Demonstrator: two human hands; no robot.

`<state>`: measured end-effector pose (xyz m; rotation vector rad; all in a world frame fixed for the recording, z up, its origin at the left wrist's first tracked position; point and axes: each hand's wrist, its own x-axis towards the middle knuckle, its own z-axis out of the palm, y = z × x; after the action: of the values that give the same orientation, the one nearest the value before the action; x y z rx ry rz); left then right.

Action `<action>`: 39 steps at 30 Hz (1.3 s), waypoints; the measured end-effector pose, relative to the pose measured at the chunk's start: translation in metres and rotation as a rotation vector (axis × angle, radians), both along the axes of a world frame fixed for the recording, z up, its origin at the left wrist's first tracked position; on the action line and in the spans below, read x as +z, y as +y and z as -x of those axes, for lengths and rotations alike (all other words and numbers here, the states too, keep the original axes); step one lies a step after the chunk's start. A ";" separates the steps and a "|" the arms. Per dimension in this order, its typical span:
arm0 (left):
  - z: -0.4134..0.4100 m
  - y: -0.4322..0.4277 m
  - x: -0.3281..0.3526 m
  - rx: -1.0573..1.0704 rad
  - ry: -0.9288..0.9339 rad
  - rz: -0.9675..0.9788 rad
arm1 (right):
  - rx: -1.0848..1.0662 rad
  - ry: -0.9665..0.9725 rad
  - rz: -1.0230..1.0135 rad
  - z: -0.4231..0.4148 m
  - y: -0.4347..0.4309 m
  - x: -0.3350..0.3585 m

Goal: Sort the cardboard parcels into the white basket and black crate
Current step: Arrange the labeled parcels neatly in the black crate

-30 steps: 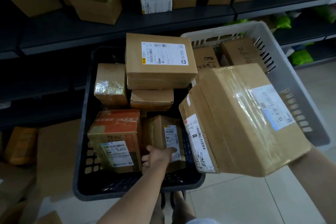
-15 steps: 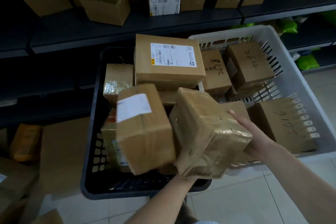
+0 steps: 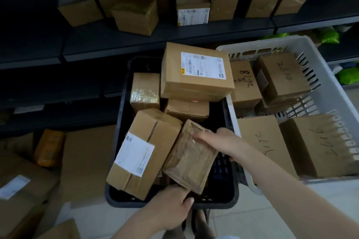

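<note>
The black crate (image 3: 232, 192) stands in the middle, packed with several cardboard parcels. A tape-wrapped parcel (image 3: 191, 158) sits tilted at its front right. My right hand (image 3: 219, 141) lies on that parcel's top edge, and my left hand (image 3: 171, 207) grips its lower corner at the crate's front rim. A labelled parcel (image 3: 144, 151) leans against it on the left. A big flat labelled parcel (image 3: 196, 72) rests on top at the back. The white basket (image 3: 334, 93) on the right holds several parcels with handwritten numbers.
Dark shelving (image 3: 136, 39) runs behind the crate, loaded with more boxes. Flat cardboard and loose parcels (image 3: 23, 190) lie on the floor at the left. Green bags (image 3: 347, 75) sit on a lower shelf at the right. Pale floor tiles show in front.
The large parcel from my right hand now lies in the white basket. Two parcels lifted from the crate have come down into it, and both hands are now on the tape-wrapped one.
</note>
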<state>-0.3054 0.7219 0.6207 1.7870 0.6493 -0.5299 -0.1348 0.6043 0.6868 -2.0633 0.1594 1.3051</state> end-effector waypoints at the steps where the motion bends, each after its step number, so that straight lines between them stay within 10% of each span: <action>1: 0.002 -0.005 0.014 -0.016 0.159 0.051 | -0.020 0.018 -0.001 -0.003 0.002 0.000; 5: 0.009 -0.008 0.045 0.476 0.192 0.289 | -0.109 0.074 -0.079 -0.011 -0.017 -0.001; 8: 0.019 0.015 0.072 0.381 0.291 0.389 | -0.110 0.054 -0.156 -0.003 -0.047 0.023; 13: 0.012 0.040 0.129 0.366 -0.334 -0.309 | -0.255 -0.163 -0.490 0.004 -0.099 0.068; 21: -0.065 0.039 0.152 0.412 -0.206 0.699 | -0.419 -0.243 -0.990 0.021 -0.059 0.066; 25: -0.080 0.062 0.147 0.568 -0.317 0.793 | -0.509 0.018 -1.197 0.016 -0.035 0.047; 28: -0.082 0.077 0.144 0.573 -0.373 0.822 | -0.662 0.057 -0.950 0.008 -0.018 0.017; 32: -0.089 0.088 0.147 0.603 -0.445 0.808 | -0.128 -0.004 -0.100 0.017 0.011 -0.040; 39: -0.092 0.086 0.128 0.598 -0.445 0.619 | 0.139 0.107 0.391 0.056 0.051 -0.146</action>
<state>-0.2135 0.8076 0.7490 1.0023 0.5830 0.0853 -0.1905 0.6554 0.5412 -2.3638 0.3482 1.5697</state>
